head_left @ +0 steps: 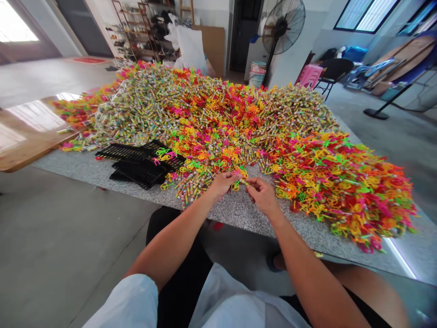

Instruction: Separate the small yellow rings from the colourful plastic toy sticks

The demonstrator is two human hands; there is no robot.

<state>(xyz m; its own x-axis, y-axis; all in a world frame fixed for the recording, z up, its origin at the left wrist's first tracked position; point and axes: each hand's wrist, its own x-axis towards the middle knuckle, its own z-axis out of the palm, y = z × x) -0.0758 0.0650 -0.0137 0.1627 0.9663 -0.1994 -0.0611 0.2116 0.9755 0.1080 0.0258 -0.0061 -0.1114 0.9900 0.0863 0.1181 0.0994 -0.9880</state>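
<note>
Head view shows a small tube (pixel 243 181) pinched by right fingers (pixel 254 182), beside left fingers (pixel 228 178) whose hold is unclear.

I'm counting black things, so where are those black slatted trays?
In the head view, the black slatted trays lie stacked near the front edge of the speckled table, left of the left hand, beside the heap of bright plastic pieces.

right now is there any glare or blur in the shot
Head view: upper-left bright opening blown out white; head view: white glare streaks the tabletop at lower right; head view: colourful pile blurs toward its right end, left hand and right hand look sharper.
</note>
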